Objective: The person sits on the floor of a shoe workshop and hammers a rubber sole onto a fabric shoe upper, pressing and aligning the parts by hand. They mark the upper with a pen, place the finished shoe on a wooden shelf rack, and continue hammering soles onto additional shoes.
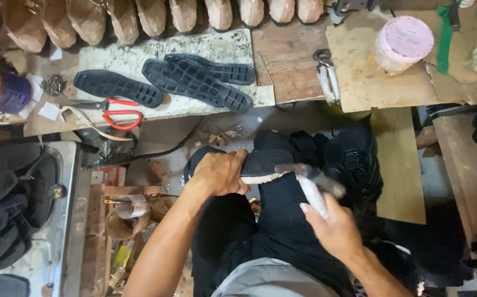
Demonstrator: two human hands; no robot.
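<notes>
Left hand (pixel 220 174) was clamped down over a black shoe (pixel 260 165) on the lap, fingers wrapped tight around its upper, sole side turned up so the dark ribbed outsole and a pale rim along its edge showed. Right hand (pixel 334 231) had closed in a fist round the light handle of a hammer (pixel 315 184), the metal head resting at the toe end of the shoe, touching or just off it; blur made that hard to call. By the look of it, this was the pounding step, seating the sole against the upper. The next strike would call for a firm hold from the left hand and a blow landing flat on the edge, clear of the gripping fingers. Up on the bench (pixel 238 44), three loose black soles (pixel 194 80) lay side by side, red-handled scissors (pixel 118 114) just beside them, a pink-lidded tub (pixel 403 41) well apart to the right, and a row of wooden lasts (pixel 183 14) along the back.
</notes>
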